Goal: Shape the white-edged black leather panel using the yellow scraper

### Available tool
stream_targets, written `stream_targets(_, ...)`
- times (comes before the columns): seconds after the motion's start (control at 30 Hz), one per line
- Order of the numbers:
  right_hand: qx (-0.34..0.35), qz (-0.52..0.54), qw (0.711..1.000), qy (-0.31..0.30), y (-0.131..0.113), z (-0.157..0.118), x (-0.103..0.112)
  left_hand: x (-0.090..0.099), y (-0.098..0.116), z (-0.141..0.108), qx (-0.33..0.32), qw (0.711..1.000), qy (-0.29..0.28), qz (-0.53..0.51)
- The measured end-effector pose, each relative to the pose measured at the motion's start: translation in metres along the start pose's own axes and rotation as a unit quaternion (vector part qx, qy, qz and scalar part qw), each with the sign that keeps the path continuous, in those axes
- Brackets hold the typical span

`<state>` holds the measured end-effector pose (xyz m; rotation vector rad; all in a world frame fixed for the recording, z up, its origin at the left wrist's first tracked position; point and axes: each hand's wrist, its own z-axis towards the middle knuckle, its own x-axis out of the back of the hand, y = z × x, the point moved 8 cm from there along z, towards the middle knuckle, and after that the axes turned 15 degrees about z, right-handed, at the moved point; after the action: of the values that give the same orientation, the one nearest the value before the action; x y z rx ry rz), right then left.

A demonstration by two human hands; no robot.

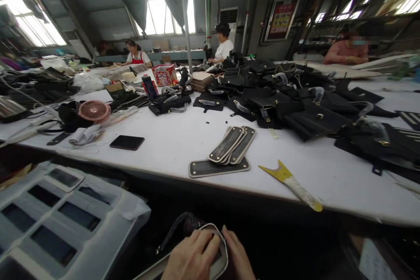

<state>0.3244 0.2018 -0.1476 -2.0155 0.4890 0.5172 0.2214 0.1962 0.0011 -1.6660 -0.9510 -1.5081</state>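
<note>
Low in the view, below the table's front edge, is a dark handbag (218, 267) with a pale rim and a plastic-wrapped handle. My left hand (192, 256) lies over the rim, its bent fingers pressed on the inner side. Along the outside of the same rim, my right hand (239, 256) holds the bag with its fingers together; its thumb is hidden. Most of the bag is in shadow or covered by my hands. On the table above sit several stacked oblong dark panels (226, 146) with pale edges and metal studs.
A yellow forked tool (290, 183) lies near the table edge, and a phone (127, 142) is further left. Black bags (308, 113) pile up at the back right. A pink fan (94, 110) stands left. A plastic-covered box (108, 223) is beside me. Several people work beyond.
</note>
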Motion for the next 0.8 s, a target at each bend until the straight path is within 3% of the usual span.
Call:
stream_targets(0.1, 0.055, -0.084, 0.995, -0.004, -0.029, -0.02, 0.008, 0.012, -0.003, 0.006, 0.016, 0.996, -0.063, -0.066)
stream_targets(0.23, 0.172, -0.223, 0.959, -0.012, -0.064, -0.043, -0.016, 0.034, -0.021, 0.018, 0.083, 0.984, -0.045, -0.15)
stream_targets(0.33, 0.219, -0.263, 0.939, 0.01, -0.069, -0.047, -0.029, 0.037, -0.033, 0.032, 0.113, 0.979, -0.051, -0.163)
stream_targets(0.53, 0.244, -0.295, 0.923, 0.045, -0.06, -0.042, -0.021, 0.016, -0.05, 0.044, 0.124, 0.964, -0.076, -0.223)
stream_targets(0.8, 0.251, -0.309, 0.915, 0.069, -0.06, -0.045, -0.015, -0.016, -0.046, 0.045, 0.127, 0.917, -0.114, -0.362)
